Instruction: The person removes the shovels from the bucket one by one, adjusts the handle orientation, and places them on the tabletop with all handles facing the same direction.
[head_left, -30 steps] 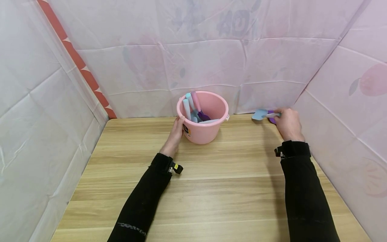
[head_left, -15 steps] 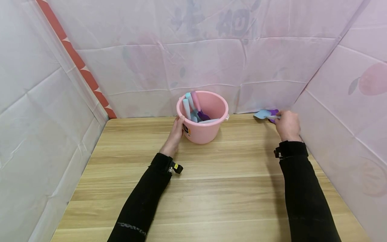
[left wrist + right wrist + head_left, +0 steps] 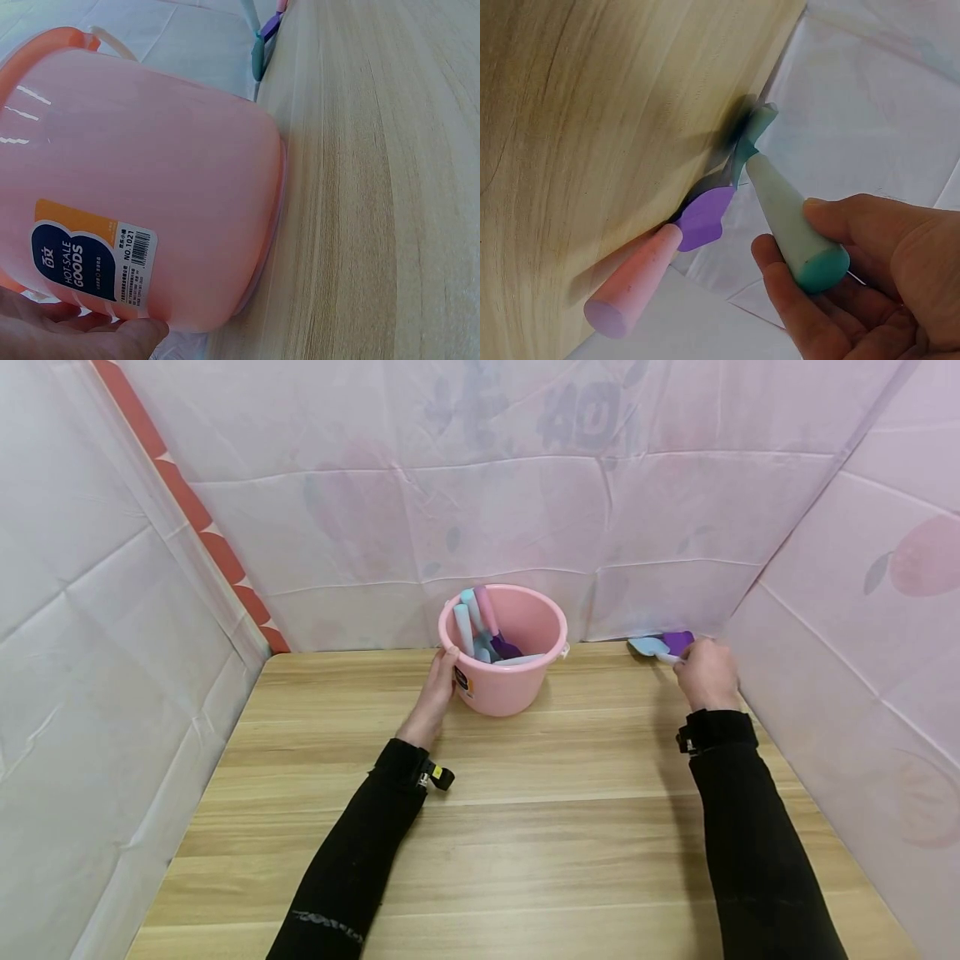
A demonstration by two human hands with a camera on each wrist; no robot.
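A pink bucket (image 3: 517,681) stands at the back of the wooden table (image 3: 525,827), with several blue, pink and purple toy tools standing in it. My left hand (image 3: 437,687) holds its left side, thumb at the rim; the left wrist view shows fingers (image 3: 82,334) against the bucket (image 3: 150,172) beside its label. My right hand (image 3: 702,673) is at the back right edge and pinches the handle of a light-blue toy shovel (image 3: 648,646), whose mint handle (image 3: 787,221) sits between thumb and fingers. A purple-bladed shovel (image 3: 703,217) with a pink handle lies beside it on the table.
Pale pink cloth walls (image 3: 525,510) close in the table at the back and on both sides. The two shovels lie right where the table meets the back wall. An orange scalloped strip (image 3: 195,510) runs down the left corner.
My right hand has drawn slightly left and nearer with the light-blue shovel, and the purple shovel behind it shows more. The left hand and bucket have not moved.
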